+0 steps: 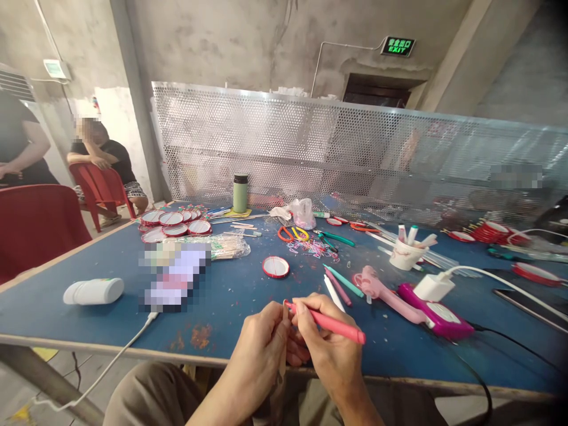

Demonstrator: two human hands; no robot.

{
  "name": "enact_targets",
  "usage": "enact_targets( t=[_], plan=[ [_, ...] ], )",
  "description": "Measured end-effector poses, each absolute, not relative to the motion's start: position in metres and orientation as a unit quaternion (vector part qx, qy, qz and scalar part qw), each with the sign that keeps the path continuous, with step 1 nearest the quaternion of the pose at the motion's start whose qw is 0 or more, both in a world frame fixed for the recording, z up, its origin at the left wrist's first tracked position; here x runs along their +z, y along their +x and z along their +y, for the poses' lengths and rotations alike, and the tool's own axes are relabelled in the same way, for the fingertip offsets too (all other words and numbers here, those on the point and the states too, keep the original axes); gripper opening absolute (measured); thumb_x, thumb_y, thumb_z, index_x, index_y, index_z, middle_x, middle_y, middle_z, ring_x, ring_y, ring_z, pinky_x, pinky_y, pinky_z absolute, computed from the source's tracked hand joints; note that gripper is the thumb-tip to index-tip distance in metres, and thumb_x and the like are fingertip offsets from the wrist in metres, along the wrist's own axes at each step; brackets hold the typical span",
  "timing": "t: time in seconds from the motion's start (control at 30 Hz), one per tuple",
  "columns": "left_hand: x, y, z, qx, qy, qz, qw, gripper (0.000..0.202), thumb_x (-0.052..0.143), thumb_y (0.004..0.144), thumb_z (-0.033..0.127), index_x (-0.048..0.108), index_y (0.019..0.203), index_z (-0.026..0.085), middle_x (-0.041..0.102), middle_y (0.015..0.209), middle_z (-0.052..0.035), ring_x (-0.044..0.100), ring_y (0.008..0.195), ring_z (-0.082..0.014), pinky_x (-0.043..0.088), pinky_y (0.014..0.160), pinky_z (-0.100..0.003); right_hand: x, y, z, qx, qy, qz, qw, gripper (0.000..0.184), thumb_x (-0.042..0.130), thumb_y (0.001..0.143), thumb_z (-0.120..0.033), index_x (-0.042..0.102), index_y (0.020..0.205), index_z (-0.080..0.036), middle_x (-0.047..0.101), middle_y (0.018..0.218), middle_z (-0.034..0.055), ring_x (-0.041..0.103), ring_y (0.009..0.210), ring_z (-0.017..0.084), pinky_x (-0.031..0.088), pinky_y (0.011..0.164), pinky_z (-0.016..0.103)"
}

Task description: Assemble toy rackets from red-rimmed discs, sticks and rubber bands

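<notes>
My right hand point(326, 346) is closed round a pink marker point(331, 323), its tip pointing left against a thin wooden stick point(284, 340). My left hand point(261, 349) pinches that stick upright at the near edge of the blue table point(231, 296). Both hands hover just above the table's front edge, over my lap. A round red-rimmed mirror point(276, 267) lies a little beyond them. Three loose markers point(339, 285) lie to the right of it.
A pink glue gun point(381, 291), a magenta device point(437, 316) with a white charger point(435, 287) and cables lie at right. A cup of markers point(406, 251), scissors point(293, 233), a green flask point(240, 193), stacked mirrors point(173, 223) and a white bottle point(94, 291) sit around. Two people sit at far left on red chairs point(100, 186).
</notes>
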State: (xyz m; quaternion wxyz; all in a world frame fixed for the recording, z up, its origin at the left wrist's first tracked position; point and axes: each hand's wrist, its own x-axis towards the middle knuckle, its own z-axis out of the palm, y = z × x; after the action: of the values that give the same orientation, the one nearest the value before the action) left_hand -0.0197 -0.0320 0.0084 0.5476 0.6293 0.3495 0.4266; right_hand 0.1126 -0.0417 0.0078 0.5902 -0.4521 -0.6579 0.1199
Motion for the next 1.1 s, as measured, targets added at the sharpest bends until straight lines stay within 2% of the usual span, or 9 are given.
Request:
enact_targets(
  t=[0.53,0.87,1.1],
  plan=[
    [0.0121,-0.0206,-0.0323,0.424,0.627,0.358,0.547,0.036,0.045,0.092,0.052,0.043,0.073,0.022,0.063,0.064,-0.001,0.066,0.056,-0.0158,0.053,0.054,-0.025,0.0087,0.1118,-0.0419,0.13,-0.459,-0.652,0.59,0.02,0.056,0.096,-0.028,0.066,0.082,-0.019,0.062,0.069,-0.0003,0.057,0.054,0.011,0.044,0.046,0.019],
    [0.0116,-0.0191,-0.0332,0.424,0.615,0.355,0.562,0.034,0.047,0.09,0.051,0.045,0.074,0.021,0.064,0.065,-0.0014,0.067,0.056,-0.0167,0.056,0.056,-0.028,0.0087,0.1114,-0.0418,0.121,-0.456,-0.648,0.597,0.02,0.056,0.096,-0.028,0.066,0.081,-0.019,0.063,0.068,0.0001,0.059,0.057,0.012,0.046,0.048,0.019],
    [0.011,-0.02,-0.0328,0.426,0.62,0.353,0.556,0.033,0.047,0.091,0.049,0.046,0.074,0.021,0.064,0.066,-0.0014,0.066,0.055,-0.0152,0.055,0.055,-0.026,0.0104,0.1111,-0.042,0.106,-0.46,-0.657,0.588,0.021,0.055,0.096,-0.028,0.067,0.081,-0.019,0.063,0.068,0.0003,0.06,0.058,0.012,0.048,0.05,0.019]
  ],
)
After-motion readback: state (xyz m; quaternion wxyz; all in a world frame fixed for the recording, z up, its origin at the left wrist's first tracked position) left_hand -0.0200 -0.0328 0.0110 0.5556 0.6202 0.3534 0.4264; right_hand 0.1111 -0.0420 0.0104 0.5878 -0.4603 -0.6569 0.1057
